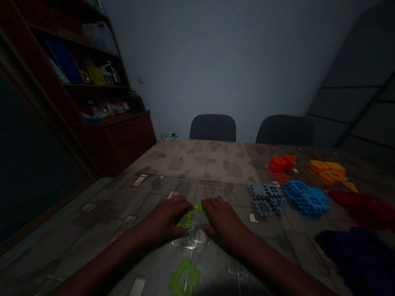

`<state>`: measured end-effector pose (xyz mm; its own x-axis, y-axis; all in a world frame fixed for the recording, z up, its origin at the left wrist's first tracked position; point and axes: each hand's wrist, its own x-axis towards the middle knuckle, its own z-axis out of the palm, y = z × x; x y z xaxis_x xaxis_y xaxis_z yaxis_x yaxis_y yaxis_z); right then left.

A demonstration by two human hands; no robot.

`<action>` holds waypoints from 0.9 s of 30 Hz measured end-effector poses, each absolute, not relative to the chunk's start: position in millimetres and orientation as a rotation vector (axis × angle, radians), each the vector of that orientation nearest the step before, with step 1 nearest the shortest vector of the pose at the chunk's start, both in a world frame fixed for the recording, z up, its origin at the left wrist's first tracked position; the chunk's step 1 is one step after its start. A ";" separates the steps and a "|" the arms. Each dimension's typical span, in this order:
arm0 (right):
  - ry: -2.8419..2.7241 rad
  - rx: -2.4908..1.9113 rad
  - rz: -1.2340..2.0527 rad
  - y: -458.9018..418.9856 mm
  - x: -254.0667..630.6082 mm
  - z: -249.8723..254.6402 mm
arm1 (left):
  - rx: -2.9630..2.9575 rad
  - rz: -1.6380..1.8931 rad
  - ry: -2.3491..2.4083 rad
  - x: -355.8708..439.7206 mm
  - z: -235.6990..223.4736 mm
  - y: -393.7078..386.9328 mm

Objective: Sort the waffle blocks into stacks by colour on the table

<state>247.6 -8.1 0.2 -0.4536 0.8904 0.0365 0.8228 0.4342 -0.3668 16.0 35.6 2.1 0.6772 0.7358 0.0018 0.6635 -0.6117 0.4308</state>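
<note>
My left hand (169, 218) is curved around some lime-green notched building pieces (185, 220), with the thumb on the near side and the fingers on the far side. Facing it, my right hand (224, 224) has its fingertips at a small bit of green piece (199, 209); its thumb is held apart, with bare table between. Part of the green pieces is hidden under the fingers. Nearer to me, a single green square piece (185, 277) with a diamond-shaped hole lies flat on the table, touched by neither hand.
On the right of the patterned table (185, 164) lie piles sorted by colour: grey (268, 197), blue (307, 199), orange-red (281, 163), yellow-orange (328, 170), red (365, 207) and dark purple (359, 257). Chairs (212, 127) stand behind the table. A wooden shelf unit (126, 135) is at the left.
</note>
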 end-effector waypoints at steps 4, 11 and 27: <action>-2.525 -1.507 0.339 -1.2 243.9 -1.7 | 2.495 0.290 1.112 16.5 -1.5 35.9; -2.164 -1.485 0.841 -40.4 282.8 6.2 | 2.280 0.435 0.976 22.2 -5.7 36.4; -2.383 -1.442 0.632 -61.7 335.0 -14.0 | 2.269 0.445 1.020 15.6 -10.8 41.1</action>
<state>335.0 -61.7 -14.0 -0.4598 0.8879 0.0162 0.7631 0.4044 -0.5040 15.6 41.1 -10.8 0.6475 0.7600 0.0548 0.5569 -0.5211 0.6468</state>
